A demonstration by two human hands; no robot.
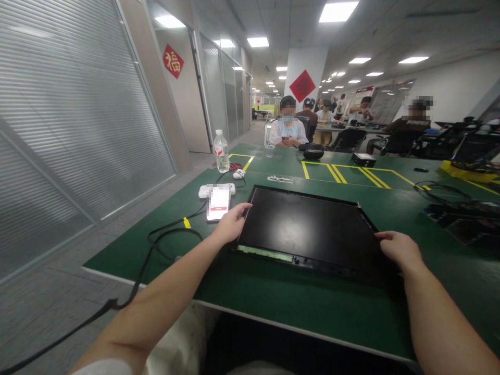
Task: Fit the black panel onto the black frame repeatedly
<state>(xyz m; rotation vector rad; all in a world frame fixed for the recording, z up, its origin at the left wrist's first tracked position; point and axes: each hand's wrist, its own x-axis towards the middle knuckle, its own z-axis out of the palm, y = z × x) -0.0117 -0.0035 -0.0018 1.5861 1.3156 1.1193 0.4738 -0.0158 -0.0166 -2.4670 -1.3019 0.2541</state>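
A flat black display panel lies face up on the green table before me, with a green strip of circuit board along its near left edge. My left hand grips the panel's left edge, thumb and fingers closed on it. At the opposite side, my right hand holds the right edge in the same way. Just beyond my left hand is a phone with a lit screen, propped against a white object.
A water bottle, red-handled scissors and a metal caliper-like tool are farther back on the table. A black cable loops at left. Dark parts lie at right. A seated person faces me across the table.
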